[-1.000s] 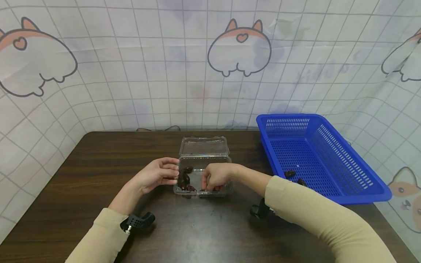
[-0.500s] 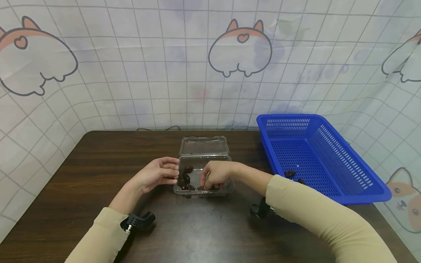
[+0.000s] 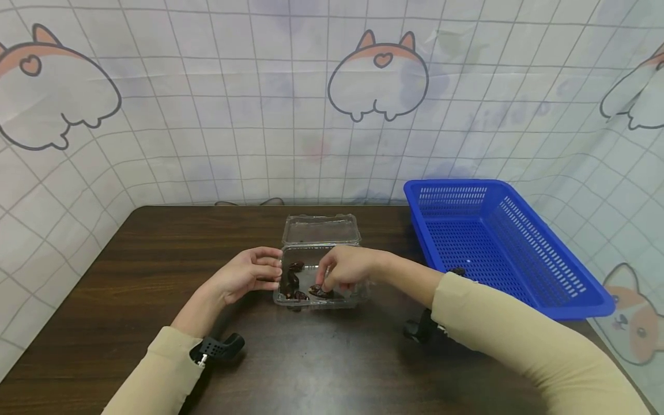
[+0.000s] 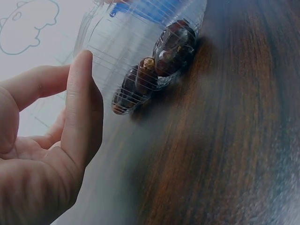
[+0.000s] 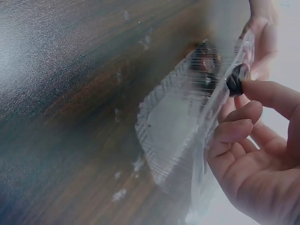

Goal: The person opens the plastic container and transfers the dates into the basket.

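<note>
A clear plastic clamshell box stands on the table with its lid tipped back. Several dark brown dates lie along its left side. My right hand is over the box's front right and pinches one wrinkled date between thumb and fingertips. That pinched date shows near the rim in the right wrist view. My left hand rests its relaxed fingers against the box's left wall and holds no date.
A large blue plastic basket stands at the right, with a date visible in its near left corner, partly behind the right sleeve. The dark wooden table meets a patterned wall covering at its back edge.
My right hand has risen from the box's floor and shifted slightly right, bringing a date up between its fingers. The right sleeve now covers more of the basket. My left hand has stayed put.
</note>
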The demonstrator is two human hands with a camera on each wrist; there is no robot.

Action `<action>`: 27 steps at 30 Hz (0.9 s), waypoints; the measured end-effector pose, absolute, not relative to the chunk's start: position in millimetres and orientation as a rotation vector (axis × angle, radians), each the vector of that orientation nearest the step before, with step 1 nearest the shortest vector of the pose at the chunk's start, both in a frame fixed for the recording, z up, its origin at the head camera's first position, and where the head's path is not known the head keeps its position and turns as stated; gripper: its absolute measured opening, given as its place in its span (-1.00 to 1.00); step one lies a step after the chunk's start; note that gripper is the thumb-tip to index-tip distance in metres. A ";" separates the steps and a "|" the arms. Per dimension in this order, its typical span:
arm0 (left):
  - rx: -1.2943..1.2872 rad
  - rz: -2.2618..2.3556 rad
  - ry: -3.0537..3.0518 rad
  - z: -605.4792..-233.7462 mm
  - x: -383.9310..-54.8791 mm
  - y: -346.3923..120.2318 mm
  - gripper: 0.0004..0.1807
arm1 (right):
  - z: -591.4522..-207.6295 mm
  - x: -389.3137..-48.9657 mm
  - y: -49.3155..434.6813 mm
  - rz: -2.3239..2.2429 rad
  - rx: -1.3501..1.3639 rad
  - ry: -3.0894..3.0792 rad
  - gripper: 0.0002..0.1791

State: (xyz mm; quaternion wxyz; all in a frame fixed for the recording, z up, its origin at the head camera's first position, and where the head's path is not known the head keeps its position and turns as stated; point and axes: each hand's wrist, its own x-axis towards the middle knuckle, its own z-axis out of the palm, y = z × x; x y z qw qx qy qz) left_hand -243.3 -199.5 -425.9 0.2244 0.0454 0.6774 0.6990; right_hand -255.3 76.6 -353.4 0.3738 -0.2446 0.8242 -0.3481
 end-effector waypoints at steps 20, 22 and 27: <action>0.164 1.911 1.877 -424.0 -241.4 -198.6 -0.41 | -327.7 -248.3 106.4 -1.147 -0.576 2.114 -0.87; 0.161 1.916 1.871 -424.3 -241.5 -198.8 -0.41 | -323.5 -246.9 111.6 -1.164 -0.562 2.123 -0.87; 0.147 1.920 1.870 -424.4 -240.9 -199.7 -0.42 | -316.0 -246.5 126.3 -1.201 -0.537 2.155 -0.84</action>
